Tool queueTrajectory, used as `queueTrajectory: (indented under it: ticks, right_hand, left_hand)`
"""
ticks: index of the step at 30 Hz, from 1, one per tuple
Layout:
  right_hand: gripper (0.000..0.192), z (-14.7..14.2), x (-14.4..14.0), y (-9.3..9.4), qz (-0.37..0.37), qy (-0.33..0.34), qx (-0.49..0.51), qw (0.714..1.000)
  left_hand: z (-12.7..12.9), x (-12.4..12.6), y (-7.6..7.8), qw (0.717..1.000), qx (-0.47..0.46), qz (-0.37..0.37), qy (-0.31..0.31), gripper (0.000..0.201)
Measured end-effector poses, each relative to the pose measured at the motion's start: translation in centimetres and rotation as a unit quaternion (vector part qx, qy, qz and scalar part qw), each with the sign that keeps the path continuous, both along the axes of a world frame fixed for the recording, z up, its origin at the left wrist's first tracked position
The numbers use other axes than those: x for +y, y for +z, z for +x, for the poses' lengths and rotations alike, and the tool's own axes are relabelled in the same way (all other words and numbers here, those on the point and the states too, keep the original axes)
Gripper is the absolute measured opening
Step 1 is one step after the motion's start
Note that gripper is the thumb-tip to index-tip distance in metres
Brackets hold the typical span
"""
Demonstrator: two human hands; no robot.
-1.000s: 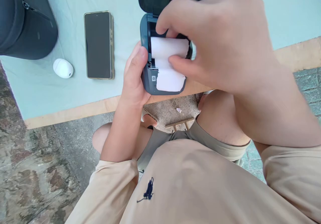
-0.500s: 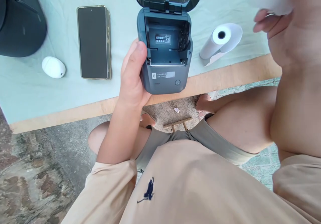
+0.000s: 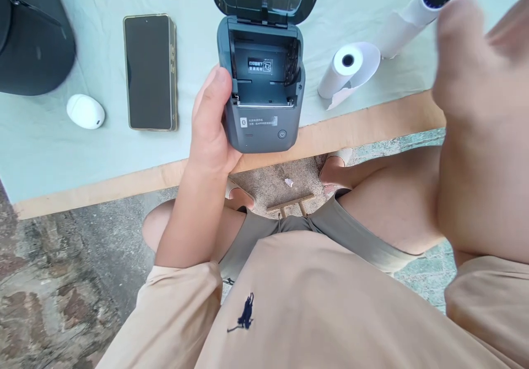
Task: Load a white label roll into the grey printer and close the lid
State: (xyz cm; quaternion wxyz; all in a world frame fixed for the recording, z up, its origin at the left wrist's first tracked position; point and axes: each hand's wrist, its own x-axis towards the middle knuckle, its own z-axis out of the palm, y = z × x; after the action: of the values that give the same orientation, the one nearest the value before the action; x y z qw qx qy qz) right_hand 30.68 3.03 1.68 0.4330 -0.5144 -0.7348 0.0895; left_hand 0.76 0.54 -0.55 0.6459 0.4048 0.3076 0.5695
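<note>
Head view: left hand (image 3: 210,124) clamped round the left side of the printer (image 3: 261,102), at the near table (image 3: 103,179) edge, centre. Lid up, paper bay bare, no roll inside.

Right hand (image 3: 475,66) up at the right, blurred; can't tell if fingers are apart or curled, nothing seen in it. Two rolls lie on the cloth to the right of the printer: near roll (image 3: 349,69) and far roll (image 3: 417,14), the latter just beside the right hand.

Step, prob.: swapping paper, bay cleared. Next move calls for a roll seated square in the bay w/ its tail fed toward the near slot, lid shut after.

Left of the printer: phone (image 3: 149,71), white case (image 3: 85,111).
</note>
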Motion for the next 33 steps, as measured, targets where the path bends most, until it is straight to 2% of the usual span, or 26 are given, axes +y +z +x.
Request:
queueTrajectory:
  ticks: [3, 5, 6, 9, 12, 14, 16, 18, 20, 22, 23, 25, 27, 28, 29, 30, 33]
  right_hand:
    - [0.049, -1.7, -1.2, 0.4, 0.075, 0.091, -0.02, 0.993]
    - [0.062, -3.9, -1.9, 0.6, 0.043, 0.131, -0.124, 0.983]
    - [0.062, -5.0, -2.1, 0.6, 0.061, 0.117, -0.161, 0.978]
    - [0.055, -7.8, -2.3, 0.1, 0.008, 0.054, -0.239, 0.969]
    - [0.044, -8.8, -2.0, -0.5, -0.057, -0.004, -0.255, 0.965]
    - [0.046, -8.7, -1.7, -0.5, -0.065, -0.018, -0.248, 0.967]
    - [0.057, -8.5, -1.5, 0.1, -0.063, 0.024, -0.208, 0.976]
    - [0.067, -8.6, -1.5, 1.1, -0.073, 0.085, -0.118, 0.987]
    - [0.065, -8.9, -1.6, 1.8, -0.094, 0.115, -0.004, 0.989]
    - [0.062, -9.2, -1.5, 2.1, -0.128, 0.116, 0.125, 0.977]
    - [0.063, -9.3, -1.3, 2.0, -0.164, 0.117, 0.191, 0.961]
    - [0.066, -9.3, -0.9, 1.6, -0.277, 0.119, 0.303, 0.904]
    - [0.06, -9.2, -0.5, 1.4, -0.387, 0.112, 0.364, 0.84]
    - [0.055, -9.3, -0.5, 1.5, -0.41, 0.102, 0.38, 0.823]
    - [0.05, -9.4, -0.5, 1.8, -0.406, 0.1, 0.392, 0.82]
    - [0.047, -9.6, -0.7, 2.1, -0.373, 0.097, 0.399, 0.832]
    - [0.049, -10.5, -1.6, 3.1, -0.227, 0.104, 0.347, 0.904]
  left_hand:
    - [0.1, 0.0, 0.1, 1.0, -0.008, -0.004, -0.011, 0.052]
    - [0.1, 0.0, 0.2, 1.0, -0.017, -0.004, -0.016, 0.049]
    - [0.2, 0.0, 0.3, 1.0, -0.017, -0.004, -0.018, 0.046]
    - [0.1, 0.0, 0.4, 1.0, -0.016, -0.016, -0.022, 0.033]
    - [0.0, 0.1, 0.2, 0.999, -0.024, -0.02, -0.02, 0.034]
    - [-0.1, 0.1, 0.0, 0.999, -0.027, -0.014, -0.021, 0.04]
    - [-0.1, 0.1, -0.2, 0.999, -0.031, -0.014, -0.023, 0.045]
    - [-0.1, 0.1, -0.4, 0.999, -0.037, -0.015, -0.021, 0.049]
    - [-0.1, 0.1, -0.5, 0.999, -0.03, -0.017, -0.014, 0.052]
    - [-0.1, 0.2, -0.7, 1.0, -0.02, -0.015, -0.008, 0.052]
    - [-0.1, 0.2, -0.7, 1.0, -0.017, -0.014, -0.008, 0.051]
    - [-0.1, 0.2, -0.7, 1.0, -0.02, -0.015, -0.012, 0.048]
    - [-0.1, 0.1, -0.7, 0.999, -0.026, -0.02, -0.014, 0.045]
    - [-0.1, 0.1, -0.7, 0.999, -0.029, -0.022, -0.015, 0.045]
    - [-0.1, 0.1, -0.6, 0.999, -0.03, -0.025, -0.013, 0.044]
    - [-0.1, 0.1, -0.6, 0.999, -0.027, -0.025, -0.01, 0.043]
    - [-0.1, 0.1, -0.2, 0.998, 0.007, -0.057, -0.013, 0.042]
